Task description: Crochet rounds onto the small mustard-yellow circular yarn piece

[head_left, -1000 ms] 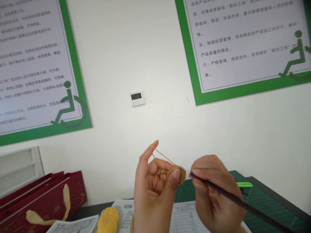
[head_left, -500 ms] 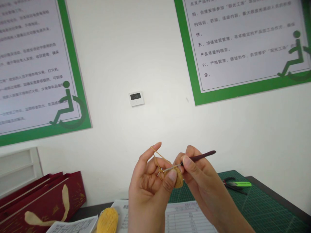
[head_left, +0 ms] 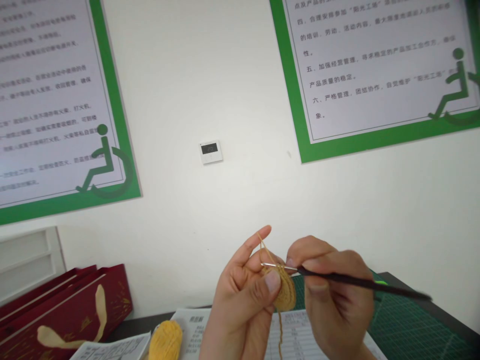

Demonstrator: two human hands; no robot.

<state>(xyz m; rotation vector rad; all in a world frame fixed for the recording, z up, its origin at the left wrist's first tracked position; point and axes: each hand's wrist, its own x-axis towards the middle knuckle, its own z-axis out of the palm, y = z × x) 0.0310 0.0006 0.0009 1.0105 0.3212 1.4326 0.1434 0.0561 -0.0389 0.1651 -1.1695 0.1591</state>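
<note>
My left hand [head_left: 245,295] pinches a small round yellow crochet piece [head_left: 283,295] between thumb and fingers. Its index finger is raised, and a strand of yellow yarn [head_left: 262,246] runs over it. My right hand [head_left: 332,295] is closed on a dark crochet hook [head_left: 360,282]. The hook's metal tip lies across the top edge of the piece, and its handle points right. A loose yarn tail hangs below the piece. A yellow yarn ball [head_left: 166,341] lies on the table at lower left.
Printed sheets [head_left: 296,335] lie on a dark table beside a green cutting mat [head_left: 408,325]. Red boxes [head_left: 63,310] stand at left, next to a white shelf [head_left: 30,255]. On the wall hang two green-framed posters [head_left: 375,70] and a thermostat [head_left: 210,151].
Both hands have shifted right and slightly down. The hook's handle swung from pointing up-right to pointing right and down, and its tip now sits at the piece's top edge.
</note>
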